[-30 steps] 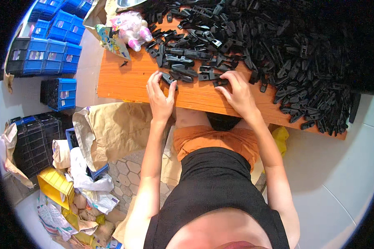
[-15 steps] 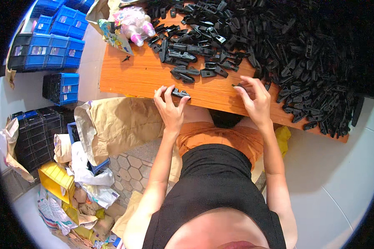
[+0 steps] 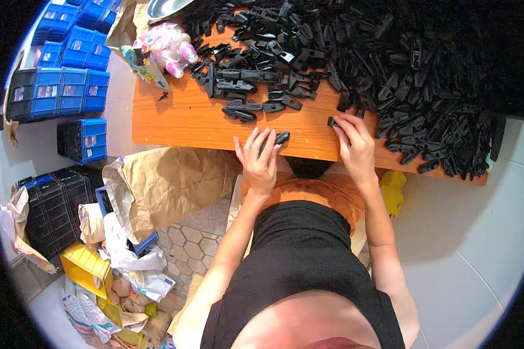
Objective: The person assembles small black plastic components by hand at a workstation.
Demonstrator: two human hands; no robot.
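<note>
Near the front edge of the wooden table, my left hand (image 3: 258,163) holds a black plastic part (image 3: 282,138) between thumb and index finger, with the other fingers stretched out. The hand partly covers this part. To its right, my right hand (image 3: 357,146) is closed in a pinch on a smaller black plastic piece (image 3: 332,121), just above the tabletop. Several loose black parts (image 3: 241,109) lie beyond my left hand. A big heap of similar black parts (image 3: 407,87) spreads over the table's right and far side.
The wooden table (image 3: 174,125) has a pink-and-white plastic package (image 3: 170,49) and a metal bowl (image 3: 167,7) at far left. Blue crates (image 3: 61,90) stack at left. Brown paper (image 3: 169,180) hangs by the table's front edge; a yellow crate (image 3: 87,267) and bags lie below.
My left hand has turned inward and shifted right with its black part. The right hand's fingers have come closer together on the small piece. The whole view has shifted slightly.
</note>
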